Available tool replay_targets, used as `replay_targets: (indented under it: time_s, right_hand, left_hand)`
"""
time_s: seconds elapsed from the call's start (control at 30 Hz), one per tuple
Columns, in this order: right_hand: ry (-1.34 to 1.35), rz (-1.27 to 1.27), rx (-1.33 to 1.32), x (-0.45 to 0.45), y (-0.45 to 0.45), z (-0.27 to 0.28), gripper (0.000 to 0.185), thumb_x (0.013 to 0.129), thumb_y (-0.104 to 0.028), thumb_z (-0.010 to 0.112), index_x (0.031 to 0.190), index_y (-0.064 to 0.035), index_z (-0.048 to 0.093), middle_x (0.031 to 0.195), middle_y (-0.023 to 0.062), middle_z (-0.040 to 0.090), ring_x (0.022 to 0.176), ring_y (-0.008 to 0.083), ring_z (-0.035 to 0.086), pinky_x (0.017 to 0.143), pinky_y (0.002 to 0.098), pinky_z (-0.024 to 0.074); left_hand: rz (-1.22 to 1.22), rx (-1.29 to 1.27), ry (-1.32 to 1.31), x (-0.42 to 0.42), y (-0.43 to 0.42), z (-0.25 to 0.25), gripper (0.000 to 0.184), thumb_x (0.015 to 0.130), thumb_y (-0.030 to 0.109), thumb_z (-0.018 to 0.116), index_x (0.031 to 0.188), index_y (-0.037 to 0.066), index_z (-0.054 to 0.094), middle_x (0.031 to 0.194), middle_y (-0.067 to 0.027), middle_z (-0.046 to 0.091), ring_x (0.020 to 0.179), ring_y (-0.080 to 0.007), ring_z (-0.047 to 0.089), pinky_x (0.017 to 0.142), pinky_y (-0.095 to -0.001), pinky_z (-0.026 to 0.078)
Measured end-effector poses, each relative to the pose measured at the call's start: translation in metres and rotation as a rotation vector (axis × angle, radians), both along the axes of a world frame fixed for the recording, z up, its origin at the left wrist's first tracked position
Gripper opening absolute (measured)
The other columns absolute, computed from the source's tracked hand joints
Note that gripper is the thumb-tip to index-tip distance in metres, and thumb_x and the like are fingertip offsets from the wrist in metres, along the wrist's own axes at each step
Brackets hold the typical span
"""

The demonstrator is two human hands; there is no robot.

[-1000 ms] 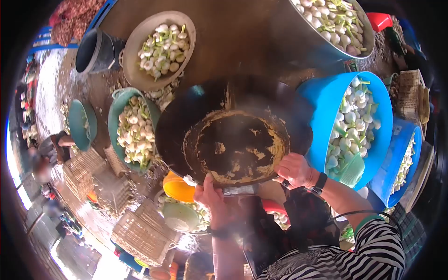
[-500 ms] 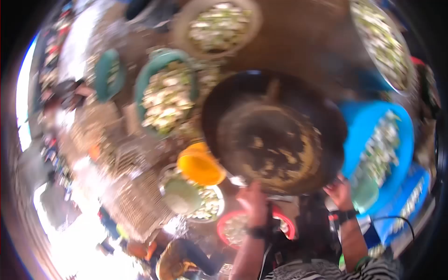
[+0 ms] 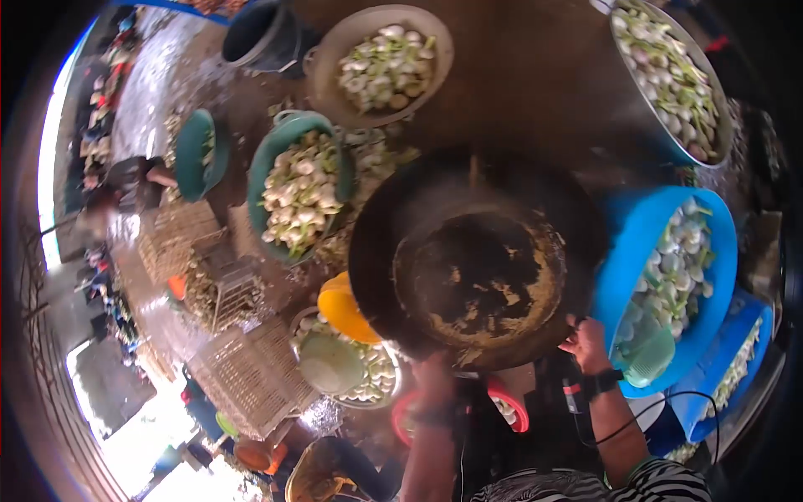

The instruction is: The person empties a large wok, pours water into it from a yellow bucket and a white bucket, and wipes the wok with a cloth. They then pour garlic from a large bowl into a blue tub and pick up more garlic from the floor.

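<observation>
In the head view, a large, round, blackened pan [image 3: 481, 272] with yellow-brown crust inside sits at the centre. Its left rim overlaps a yellow plastic bowl [image 3: 341, 309]; its right rim comes close up to a bright blue plastic tub [image 3: 613, 322] of white bulbs with green stems. The widest open room is the bare brown floor [image 3: 535, 75] beyond the far rim, between a pale oval tub [image 3: 322, 92] and a big grey-rimmed tub [image 3: 726, 125]. The right hand [image 3: 588, 343] has bent fingers at the pan's lower right edge; the left hand [image 3: 435, 376] is at its lower left. I cannot tell whether either grips. The left hand is smeared by blur, the far rim sinks into shadow, and the pan's underside is hidden. The left forearm partly covers a red basin [image 3: 520, 410]; the lens's black border crops the outer surroundings.
</observation>
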State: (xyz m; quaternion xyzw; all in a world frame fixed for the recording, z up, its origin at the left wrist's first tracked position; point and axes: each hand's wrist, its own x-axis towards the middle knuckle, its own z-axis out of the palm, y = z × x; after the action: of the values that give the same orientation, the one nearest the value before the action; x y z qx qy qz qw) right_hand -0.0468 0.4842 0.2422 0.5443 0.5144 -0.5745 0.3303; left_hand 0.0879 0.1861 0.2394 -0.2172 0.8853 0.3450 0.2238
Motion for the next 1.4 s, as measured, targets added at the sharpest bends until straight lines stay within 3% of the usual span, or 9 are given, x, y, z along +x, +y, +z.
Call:
replay_targets:
  time_s: [0.2, 0.33, 0.47, 0.67, 0.97, 1.0, 1.2, 1.33, 1.4]
  right_hand:
    - [0.126, -0.054, 0.13, -0.003, 0.032, -0.041, 0.012, 0.069, 0.001, 0.053, 0.08, -0.0028, 0.055, 0.072, 0.0096, 0.053, 0.058, 0.0255, 0.053, 0.054, 0.0446, 0.0503]
    - [0.104, 0.011, 0.083, -0.083, 0.015, -0.01, 0.006, 0.072, -0.003, 0.049, 0.074, -0.0011, 0.054, 0.07, 0.0126, 0.054, 0.055, 0.0269, 0.053, 0.055, 0.0479, 0.0503]
    - [0.024, -0.022, 0.047, -0.134, 0.017, -0.002, 0.009, 0.075, -0.006, 0.047, 0.074, -0.0004, 0.054, 0.069, 0.0151, 0.054, 0.052, 0.0278, 0.053, 0.057, 0.0497, 0.0503]
    - [0.133, -0.177, 0.068, -0.136, 0.032, 0.012, 0.01, 0.076, -0.007, 0.048, 0.079, 0.0013, 0.053, 0.07, 0.0163, 0.056, 0.056, 0.0302, 0.056, 0.057, 0.05, 0.0495]
    - [0.377, 0.169, 0.373, -0.035, 0.049, -0.16, 0.009, 0.076, -0.009, 0.057, 0.085, -0.0059, 0.057, 0.076, 0.0108, 0.059, 0.066, 0.0253, 0.059, 0.053, 0.0384, 0.0488]
    - [0.156, -0.238, 0.278, -0.039, 0.024, -0.156, 0.012, 0.075, -0.011, 0.059, 0.086, -0.0064, 0.058, 0.076, 0.0104, 0.059, 0.065, 0.0241, 0.059, 0.054, 0.0364, 0.0486]
    - [0.057, 0.642, 0.589, 0.029, -0.006, -0.225, 0.021, 0.074, -0.015, 0.065, 0.09, -0.0047, 0.057, 0.081, 0.0095, 0.061, 0.071, 0.0234, 0.06, 0.06, 0.0358, 0.0497]
    - [0.02, 1.711, 0.745, 0.003, -0.01, -0.209, 0.026, 0.073, -0.016, 0.068, 0.093, -0.0034, 0.057, 0.085, 0.0095, 0.062, 0.077, 0.0237, 0.061, 0.064, 0.036, 0.0507]
    - [0.099, 0.442, 0.332, 0.009, 0.009, -0.238, 0.026, 0.076, -0.016, 0.066, 0.096, -0.0029, 0.055, 0.089, 0.0108, 0.06, 0.078, 0.0251, 0.061, 0.062, 0.0373, 0.0516]
  left_hand:
    - [0.949, 0.314, 0.223, -0.004, 0.041, -0.034, 0.038, 0.069, 0.009, 0.056, 0.107, 0.003, 0.054, 0.102, -0.021, 0.054, 0.09, -0.0317, 0.056, 0.079, -0.0385, 0.047]
    - [0.448, 0.05, 0.352, -0.097, 0.02, 0.03, 0.041, 0.065, 0.007, 0.059, 0.105, 0.003, 0.054, 0.086, -0.0116, 0.057, 0.077, -0.0206, 0.056, 0.067, -0.032, 0.047]
    - [1.136, 0.091, -0.032, -0.208, 0.014, 0.054, 0.047, 0.06, 0.006, 0.06, 0.106, 0.003, 0.053, 0.081, -0.008, 0.06, 0.07, -0.0174, 0.056, 0.061, -0.0304, 0.046]
    - [1.003, 0.103, -0.026, -0.249, 0.024, 0.061, 0.05, 0.058, 0.004, 0.058, 0.108, 0.001, 0.051, 0.088, -0.0079, 0.059, 0.073, -0.0188, 0.056, 0.063, -0.0295, 0.046]
    - [1.083, 0.711, 0.202, -0.183, 0.018, -0.065, 0.055, 0.064, -0.006, 0.05, 0.118, 0.002, 0.046, 0.101, -0.0061, 0.057, 0.087, -0.0172, 0.054, 0.078, -0.0276, 0.043]
    - [1.111, 0.807, 0.258, -0.169, 0.014, -0.084, 0.054, 0.064, -0.008, 0.049, 0.117, 0.002, 0.046, 0.1, -0.0061, 0.058, 0.087, -0.017, 0.054, 0.077, -0.0274, 0.044]
    - [1.497, 1.066, -0.071, -0.054, -0.026, -0.185, 0.031, 0.088, 0.013, 0.04, 0.117, 0.01, 0.048, 0.092, -0.0057, 0.056, 0.072, -0.0185, 0.058, 0.055, -0.0302, 0.051]
    - [1.229, 1.172, -0.263, 0.034, -0.035, -0.199, 0.038, 0.089, 0.021, 0.038, 0.124, 0.005, 0.039, 0.117, -0.0125, 0.048, 0.098, -0.0288, 0.053, 0.075, -0.0417, 0.048]
    - [1.402, 1.361, -0.148, 0.08, -0.052, -0.193, 0.041, 0.089, 0.025, 0.038, 0.124, 0.004, 0.038, 0.125, -0.0156, 0.044, 0.11, -0.0335, 0.046, 0.084, -0.0476, 0.042]
